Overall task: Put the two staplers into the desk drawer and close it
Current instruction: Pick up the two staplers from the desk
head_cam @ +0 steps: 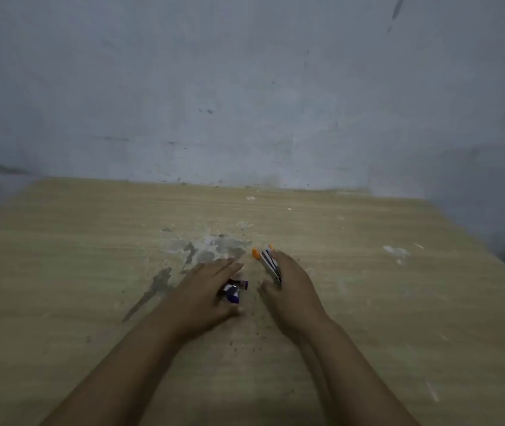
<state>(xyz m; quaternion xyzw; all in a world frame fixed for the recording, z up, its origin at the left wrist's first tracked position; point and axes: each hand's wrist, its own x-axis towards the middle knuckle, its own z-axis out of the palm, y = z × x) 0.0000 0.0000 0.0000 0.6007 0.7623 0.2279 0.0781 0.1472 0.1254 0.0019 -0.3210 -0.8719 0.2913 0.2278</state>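
A small purple and white stapler (235, 291) lies on the wooden desk top (60, 272), mostly under my left hand (211, 290), whose fingers and thumb curl around it. An orange and white stapler (266, 259) lies just to its right, its orange tip pointing away from me. My right hand (288, 287) wraps its rear part, thumb on the left side and fingers on the right. Both staplers rest on the desk surface. No drawer is in view.
The desk stands against a stained grey wall (245, 103). Grey scuffed patches (211, 250) and white flecks (395, 252) mark the wood beyond and to the right of my hands. The desk's right edge (491, 256) runs diagonally toward me.
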